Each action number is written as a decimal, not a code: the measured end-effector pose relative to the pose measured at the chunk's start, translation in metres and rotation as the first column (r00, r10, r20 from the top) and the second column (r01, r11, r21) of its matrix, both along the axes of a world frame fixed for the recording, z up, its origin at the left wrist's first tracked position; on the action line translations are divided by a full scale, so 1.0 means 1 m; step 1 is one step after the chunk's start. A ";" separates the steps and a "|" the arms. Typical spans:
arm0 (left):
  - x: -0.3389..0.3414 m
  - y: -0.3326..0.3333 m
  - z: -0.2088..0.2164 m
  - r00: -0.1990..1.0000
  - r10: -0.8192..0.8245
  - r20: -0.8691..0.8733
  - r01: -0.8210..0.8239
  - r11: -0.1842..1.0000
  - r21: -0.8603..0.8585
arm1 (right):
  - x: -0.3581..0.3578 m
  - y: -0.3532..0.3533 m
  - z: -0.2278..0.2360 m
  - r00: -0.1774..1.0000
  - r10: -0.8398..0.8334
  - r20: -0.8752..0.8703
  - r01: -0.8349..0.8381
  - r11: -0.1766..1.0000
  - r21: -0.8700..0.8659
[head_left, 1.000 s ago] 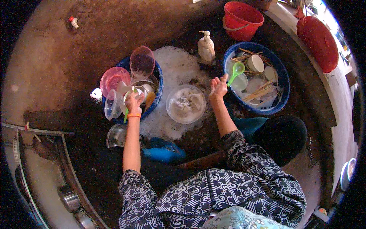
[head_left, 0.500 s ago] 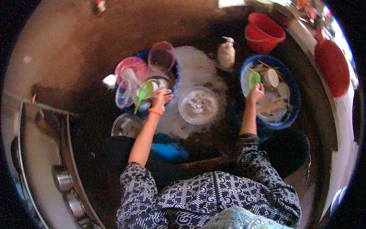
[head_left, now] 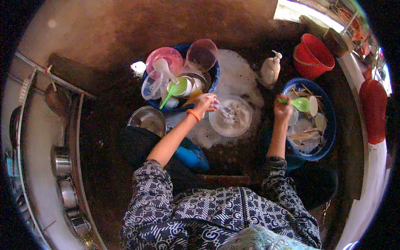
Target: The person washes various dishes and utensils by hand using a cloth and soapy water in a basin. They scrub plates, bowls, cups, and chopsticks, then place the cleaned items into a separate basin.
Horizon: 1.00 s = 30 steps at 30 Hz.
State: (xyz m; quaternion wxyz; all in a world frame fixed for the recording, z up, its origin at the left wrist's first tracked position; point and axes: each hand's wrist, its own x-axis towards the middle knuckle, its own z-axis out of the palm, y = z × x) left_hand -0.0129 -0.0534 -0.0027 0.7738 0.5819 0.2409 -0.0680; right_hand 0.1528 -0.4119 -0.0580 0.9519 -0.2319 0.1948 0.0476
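My right hand is closed round the handle of a green plastic ladle at the left rim of the right blue tub. The ladle's bowl points right, over the tub. In that tub lie white cups and several wooden sticks or utensils in sudsy water. Wet with foam, my left hand reaches to the left edge of a clear round bowl of suds. Its fingers look loosely bent, with nothing visible in them. Beside it, the left blue tub holds a second green ladle among piled dishes.
Beyond the bowl stands a whitish pump bottle. A red bucket is at the far right. Foam covers the floor around the bowl. A metal basin sits near my left forearm, and steel pots line a rack on the left.
My left hand has moved right, from the left tub to the bowl's edge. My right hand has drawn back to its tub's left rim with the green ladle. The whole view has shifted.
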 end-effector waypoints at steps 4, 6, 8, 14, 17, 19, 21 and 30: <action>0.005 -0.016 0.006 0.996 -0.075 -0.053 0.080 0.992 0.094 | -0.046 0.095 0.029 0.864 0.461 0.203 -0.363 0.849 -0.385; 0.005 -0.022 0.011 0.999 -0.052 -0.017 0.054 0.986 0.155 | -0.076 0.134 0.031 0.779 0.626 -0.030 -0.540 0.647 -0.539; 0.002 -0.022 0.014 0.996 -0.078 -0.032 0.080 0.994 0.080 | -0.101 0.168 0.030 0.566 0.823 0.053 -0.452 0.363 -0.815; -0.016 -0.004 0.014 0.998 -0.049 0.047 0.047 0.998 0.050 | -0.147 0.199 0.007 0.433 0.892 -0.130 0.053 -0.169 -0.984; -0.016 0.000 0.021 0.995 0.100 0.005 -0.100 0.989 0.109 | -0.149 0.171 -0.015 0.814 0.563 -0.143 0.183 -0.482 -0.857; -0.015 0.003 0.026 0.988 0.151 -0.004 -0.151 0.987 0.058 | -0.146 0.149 -0.032 0.758 0.621 -0.198 0.227 -0.536 -0.813; -0.014 0.005 0.025 0.992 0.118 -0.038 -0.107 0.970 0.218 | -0.139 0.137 -0.045 0.644 0.690 -0.330 0.110 -0.510 -0.853; 0.002 0.008 -0.039 0.928 -0.260 0.268 -0.126 0.457 0.880 | -0.099 0.157 0.056 0.441 0.883 0.163 -0.030 0.196 -0.980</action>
